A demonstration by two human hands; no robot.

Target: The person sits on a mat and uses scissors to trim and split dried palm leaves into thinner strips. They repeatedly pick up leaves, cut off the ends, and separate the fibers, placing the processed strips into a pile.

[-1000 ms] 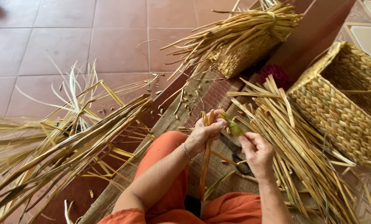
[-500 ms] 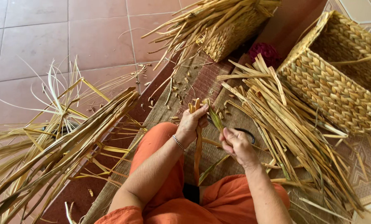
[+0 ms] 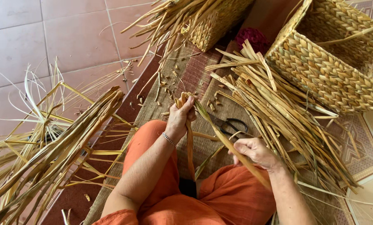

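Head view is showing the left hand [image 3: 181, 118] gripping a bundle of dried strips [image 3: 189, 137] upright, its grip pressed around them. At four o'clock, the right hand [image 3: 255, 152] is pinching one strip [image 3: 232, 146] slanting down. Scissors [image 3: 230, 125] are lying on the woven mat [image 3: 194, 75]; a basket [image 3: 328, 66] is sitting at two o'clock on the tiled floor [image 3: 36, 37].

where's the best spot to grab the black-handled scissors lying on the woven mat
Probably by the black loop handles of the black-handled scissors, coming from the right: the loops point right and lie uncovered on the woven mat, while the blades point left, toward the left hand.
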